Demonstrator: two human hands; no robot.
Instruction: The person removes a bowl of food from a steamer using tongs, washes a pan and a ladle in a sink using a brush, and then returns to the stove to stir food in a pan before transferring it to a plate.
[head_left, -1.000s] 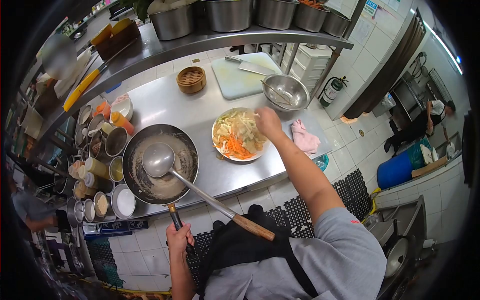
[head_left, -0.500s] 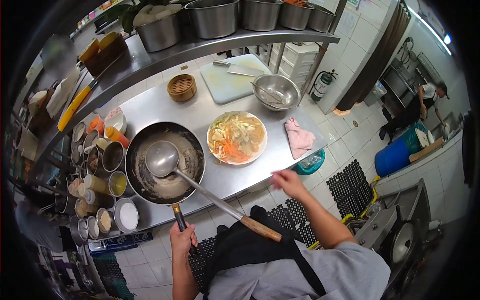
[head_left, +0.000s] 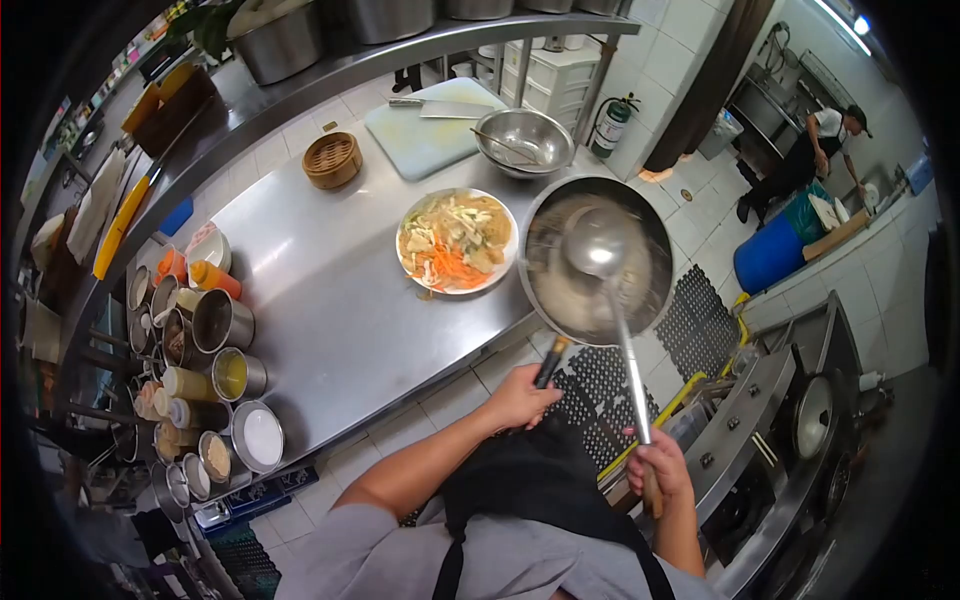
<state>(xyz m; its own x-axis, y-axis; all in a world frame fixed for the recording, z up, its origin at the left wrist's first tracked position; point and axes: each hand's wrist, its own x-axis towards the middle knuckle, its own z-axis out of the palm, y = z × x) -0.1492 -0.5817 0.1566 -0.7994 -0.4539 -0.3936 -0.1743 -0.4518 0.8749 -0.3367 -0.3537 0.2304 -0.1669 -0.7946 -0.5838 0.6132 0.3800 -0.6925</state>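
My left hand (head_left: 525, 397) is wrapped round the handle of a black wok (head_left: 560, 315), which is smeared inside and hangs over the table's right edge. The fingers of my right hand (head_left: 660, 468) close on the wooden handle of a long steel ladle (head_left: 597, 245). The ladle's bowl rests in or just above the wok, slightly blurred. Left of the wok, a white plate (head_left: 512, 250) holds noodles, shredded carrot and pale strips.
Beyond the plate are a bamboo steamer (head_left: 332, 160), a cutting board (head_left: 420, 150) with a knife, and a steel bowl (head_left: 525, 142). Sauce bottles and tins line the table's left end. Stoves (head_left: 745, 400) stand right; a person (head_left: 815, 150) bends at the back right.
The wok and ladle have moved right, from left of the plate to its right side. My right hand, empty before, now holds the ladle handle. The view has shifted.
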